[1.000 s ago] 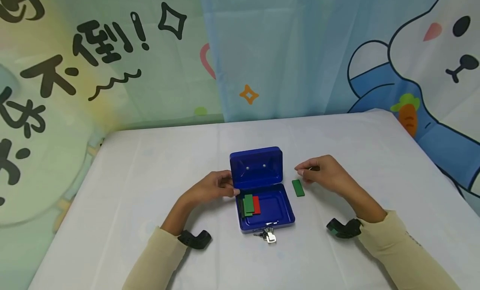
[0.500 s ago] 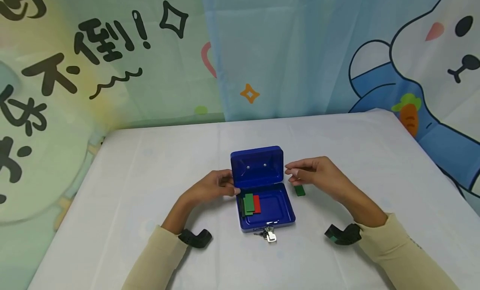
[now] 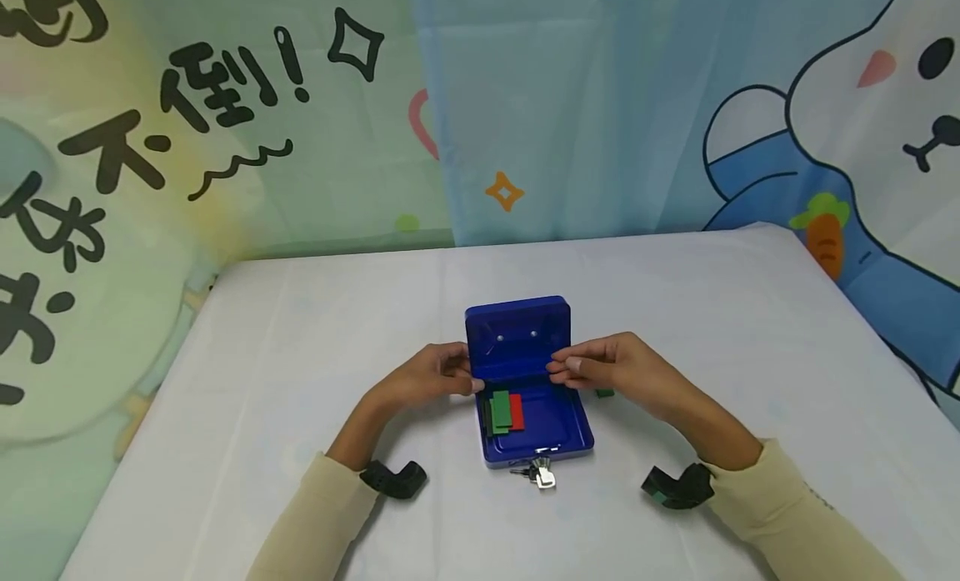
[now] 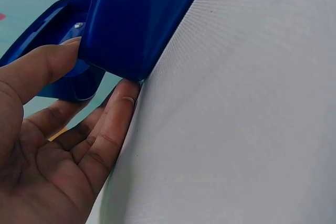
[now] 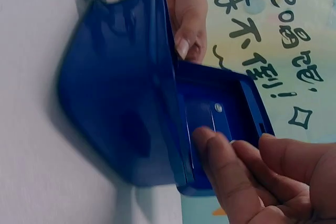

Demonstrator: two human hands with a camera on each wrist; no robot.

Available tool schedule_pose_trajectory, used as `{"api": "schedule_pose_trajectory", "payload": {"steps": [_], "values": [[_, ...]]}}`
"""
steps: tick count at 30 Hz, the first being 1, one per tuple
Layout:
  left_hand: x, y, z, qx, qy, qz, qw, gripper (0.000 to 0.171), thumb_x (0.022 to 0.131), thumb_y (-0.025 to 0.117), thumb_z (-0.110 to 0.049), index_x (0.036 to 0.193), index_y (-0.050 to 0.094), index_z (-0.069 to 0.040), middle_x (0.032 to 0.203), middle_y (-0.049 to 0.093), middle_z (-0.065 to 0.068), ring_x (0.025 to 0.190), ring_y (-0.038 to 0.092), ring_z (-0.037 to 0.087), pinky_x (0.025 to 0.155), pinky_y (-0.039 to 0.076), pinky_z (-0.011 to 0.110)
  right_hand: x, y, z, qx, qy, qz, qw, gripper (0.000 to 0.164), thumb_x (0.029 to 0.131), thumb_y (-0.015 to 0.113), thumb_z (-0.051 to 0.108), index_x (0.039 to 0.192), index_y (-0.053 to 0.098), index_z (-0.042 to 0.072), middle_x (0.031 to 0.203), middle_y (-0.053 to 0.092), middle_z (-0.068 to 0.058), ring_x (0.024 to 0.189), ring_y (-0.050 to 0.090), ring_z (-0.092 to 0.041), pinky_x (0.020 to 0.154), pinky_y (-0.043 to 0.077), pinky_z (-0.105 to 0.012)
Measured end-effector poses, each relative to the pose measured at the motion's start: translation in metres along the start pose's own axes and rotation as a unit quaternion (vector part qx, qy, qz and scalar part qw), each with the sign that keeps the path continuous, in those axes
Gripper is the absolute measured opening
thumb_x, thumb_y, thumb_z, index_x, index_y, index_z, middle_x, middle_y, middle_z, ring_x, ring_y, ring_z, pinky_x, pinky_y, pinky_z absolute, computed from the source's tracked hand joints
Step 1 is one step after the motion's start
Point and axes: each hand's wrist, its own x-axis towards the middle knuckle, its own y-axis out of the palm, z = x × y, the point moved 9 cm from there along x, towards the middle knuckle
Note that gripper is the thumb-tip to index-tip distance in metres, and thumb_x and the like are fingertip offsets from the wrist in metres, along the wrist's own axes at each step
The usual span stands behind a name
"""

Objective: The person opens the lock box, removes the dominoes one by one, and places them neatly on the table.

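Observation:
A blue metal cash box (image 3: 555, 414) stands on the white table with its lid (image 3: 517, 335) raised. My left hand (image 3: 435, 373) grips its back left corner; in the left wrist view the thumb (image 4: 58, 59) presses the rim and the fingers reach beneath the corner. Green tiles (image 3: 501, 408) and a red tile (image 3: 517, 413) lie at the left inside the tray. My right hand (image 3: 611, 364) hovers over the tray's back right corner, fingers bent in front of the lid in the right wrist view. I cannot tell if anything small is between them.
Another green tile (image 3: 604, 393) lies on the table right of the box, mostly hidden by the right hand. Keys (image 3: 540, 474) hang from the lock at the box's front. A printed cloth backdrop (image 3: 570, 106) rises behind the white table (image 3: 337, 314).
My right hand has moved left from beyond the loose green tile to the box's back right corner, now covering most of that tile. The left hand keeps its place on the box.

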Motion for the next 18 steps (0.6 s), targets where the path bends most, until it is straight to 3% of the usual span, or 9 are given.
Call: {"api": "schedule_pose_trajectory", "payload": {"steps": [9, 14, 18], "values": [[-0.003, -0.001, 0.001, 0.003, -0.016, -0.007, 0.9998, 0.037, 0.09, 0.069, -0.015, 0.123, 0.058, -0.003, 0.103, 0.064, 0.009, 0.095, 0.059, 0.023, 0.086, 0.048, 0.033, 0.012, 0.021, -0.005, 0.034, 0.036, 0.035, 0.998, 0.038, 0.1, 0.055, 0.01, 0.128, 0.053, -0.015, 0.12, 0.062, -0.025, 0.107, 0.065, -0.026, 0.087, 0.05, -0.032], [-0.002, 0.0, 0.001, 0.005, -0.009, -0.003, 0.9999, 0.039, 0.09, 0.069, -0.018, 0.124, 0.058, -0.002, 0.103, 0.065, 0.008, 0.095, 0.06, 0.022, 0.086, 0.048, 0.032, 0.016, 0.036, -0.01, 0.061, 0.058, 0.072, 0.994, 0.036, 0.1, 0.053, 0.005, 0.128, 0.051, -0.017, 0.121, 0.061, -0.027, 0.107, 0.064, -0.03, 0.087, 0.05, -0.033], [0.0, 0.0, 0.0, 0.006, -0.007, 0.002, 1.0, 0.039, 0.09, 0.068, -0.017, 0.124, 0.058, -0.002, 0.103, 0.065, 0.008, 0.095, 0.061, 0.021, 0.086, 0.048, 0.032, 0.017, 0.043, -0.014, 0.069, 0.075, 0.08, 0.992, 0.036, 0.1, 0.052, 0.004, 0.129, 0.05, -0.017, 0.122, 0.061, -0.026, 0.107, 0.064, -0.031, 0.087, 0.051, -0.033]]}}
